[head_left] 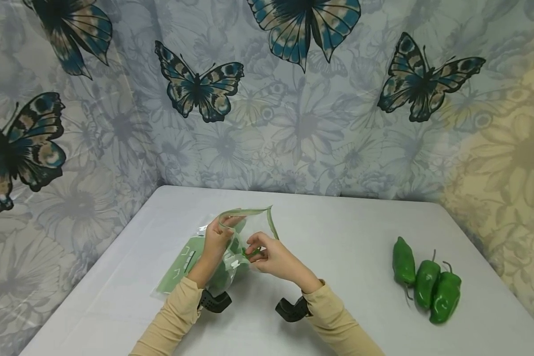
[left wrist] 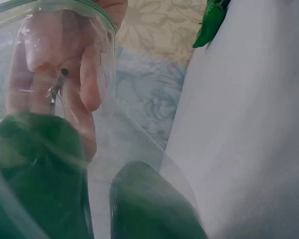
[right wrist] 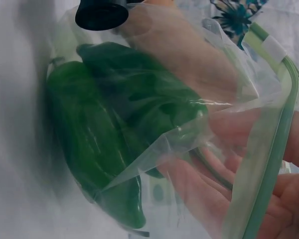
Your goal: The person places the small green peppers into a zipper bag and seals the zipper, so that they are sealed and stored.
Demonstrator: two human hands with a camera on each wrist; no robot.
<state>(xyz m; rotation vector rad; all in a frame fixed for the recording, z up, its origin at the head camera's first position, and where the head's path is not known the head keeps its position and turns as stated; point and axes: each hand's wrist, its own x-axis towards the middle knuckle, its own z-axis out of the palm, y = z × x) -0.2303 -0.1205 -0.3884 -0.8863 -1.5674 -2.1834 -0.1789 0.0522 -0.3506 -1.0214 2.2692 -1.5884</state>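
Note:
A clear zip bag (head_left: pixel 227 262) with a green zip edge lies toward the table's left, its mouth spread. My left hand (head_left: pixel 216 240) holds the bag at its mouth, under the zip strip. At the opening, my right hand (head_left: pixel 271 254) has curled fingers around the stem end of a green pepper (left wrist: pixel 37 164). Through the film in the left wrist view, that pepper's stem shows against the fingers. Another green pepper (right wrist: pixel 89 119) sits inside the bag in the right wrist view.
Three glossy green peppers, including a leftmost pepper (head_left: pixel 403 262), lie together at the table's right. A green printed panel (head_left: pixel 182 264) is left of my left hand on the white table (head_left: pixel 338 247). Behind hangs a butterfly-patterned cloth (head_left: pixel 302 128).

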